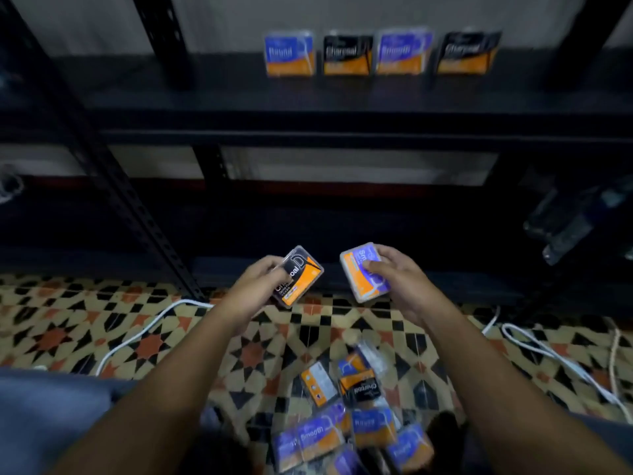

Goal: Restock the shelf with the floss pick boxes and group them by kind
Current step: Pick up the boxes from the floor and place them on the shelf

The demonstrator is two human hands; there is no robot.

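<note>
My left hand [262,281] grips a black Charcoal floss pick box [301,277], held tilted above the floor. A blue Smooth floss pick box [364,272] sits in the grip of my right hand [394,275] beside it. On the black shelf [308,94] above stand four boxes in a row: a blue Round box [289,53], a black Charcoal box [347,55], a blue Smooth box [404,52] and another black Charcoal box [467,53]. A pile of several more boxes [352,419] lies on the tiled floor between my arms.
A slanted black upright post [113,186] of the rack crosses the left side. White cables [144,332] run over the patterned floor [85,323] on both sides. Dark bottles [575,217] lie on the lower shelf at right. My blue-clad knee [51,416] is at lower left.
</note>
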